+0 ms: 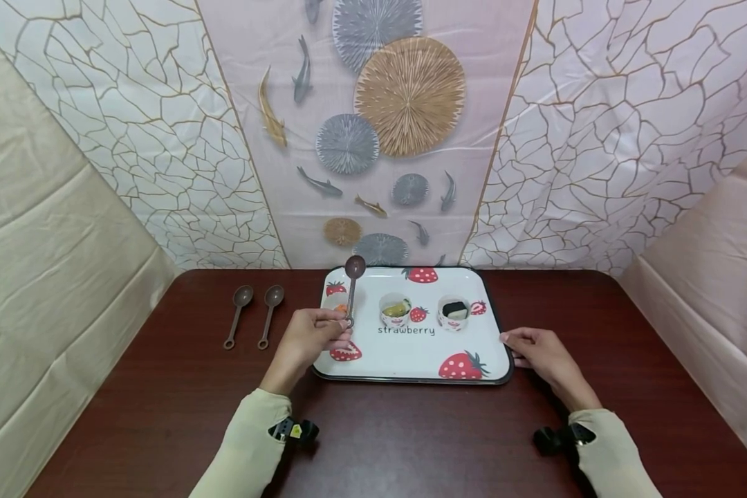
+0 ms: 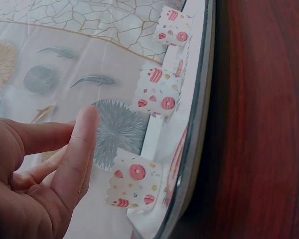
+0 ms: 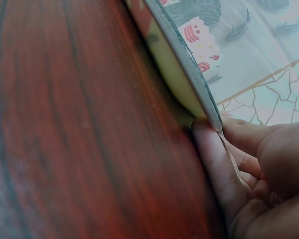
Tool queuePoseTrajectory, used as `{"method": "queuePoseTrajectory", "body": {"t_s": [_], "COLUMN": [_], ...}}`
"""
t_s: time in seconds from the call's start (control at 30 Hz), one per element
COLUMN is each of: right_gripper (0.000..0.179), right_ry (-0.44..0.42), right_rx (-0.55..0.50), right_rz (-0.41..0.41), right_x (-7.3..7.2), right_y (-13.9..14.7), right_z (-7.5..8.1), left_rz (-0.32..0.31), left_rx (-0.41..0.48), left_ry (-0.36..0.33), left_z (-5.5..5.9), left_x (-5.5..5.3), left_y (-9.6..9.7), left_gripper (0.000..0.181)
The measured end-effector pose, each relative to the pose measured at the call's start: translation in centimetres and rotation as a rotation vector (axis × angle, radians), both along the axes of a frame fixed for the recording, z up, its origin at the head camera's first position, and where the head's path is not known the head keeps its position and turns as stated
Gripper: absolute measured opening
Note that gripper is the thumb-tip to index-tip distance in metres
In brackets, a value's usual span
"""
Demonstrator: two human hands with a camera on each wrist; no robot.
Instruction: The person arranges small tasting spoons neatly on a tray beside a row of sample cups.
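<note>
Over the left part of a white strawberry-print tray point(image 1: 380, 361), my left hand point(image 1: 308, 342) pinches a brown spoon point(image 1: 351, 287) by the ringed end of its handle, the bowl pointing away from me. The spoon does not show in the left wrist view. My right hand point(image 1: 548, 356) grips the tray's right rim, thumb on top and fingers underneath, as the right wrist view shows. On the tray stand three patterned paper cups: a left cup point(image 2: 135, 181) partly hidden behind my left hand in the head view, a middle cup point(image 1: 395, 321) with yellow-green food, and a right cup point(image 1: 453, 324) with black-and-white food.
Two more brown spoons, one outer point(image 1: 239, 315) and one inner point(image 1: 270, 315), lie side by side on the dark red table point(image 1: 411, 436), left of the tray. A patterned cloth point(image 1: 380, 200) hangs behind the table's back edge, and beige cloth walls flank both sides.
</note>
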State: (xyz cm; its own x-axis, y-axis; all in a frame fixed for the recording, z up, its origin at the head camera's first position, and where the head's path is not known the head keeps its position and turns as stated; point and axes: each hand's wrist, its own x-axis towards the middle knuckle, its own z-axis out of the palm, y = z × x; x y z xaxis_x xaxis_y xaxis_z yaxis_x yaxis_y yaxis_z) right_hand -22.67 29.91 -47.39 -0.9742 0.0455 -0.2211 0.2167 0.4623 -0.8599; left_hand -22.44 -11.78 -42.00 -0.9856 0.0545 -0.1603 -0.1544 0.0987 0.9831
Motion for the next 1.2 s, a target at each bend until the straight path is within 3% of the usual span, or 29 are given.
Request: {"method": "queuePoseTrajectory", "body": {"t_s": [0.7, 1.2], "right_gripper": [0.043, 0.044], "right_ry": [-0.009, -0.001], "right_rx": [-0.003, -0.005], "right_rz": [0.006, 0.011], "right_x": [0.0, 0.1], "right_y": [0.0, 0.0], "right_z": [0.3, 0.1], "left_rz": [-0.033, -0.029], "left_rx": [0.078, 0.067], "left_ry": [-0.092, -0.139], "left_z": [-2.4, -3.6], "left_x": [-0.3, -1.0], "left_y": [1.7, 2.1], "left_gripper": [0.012, 0.016]}}
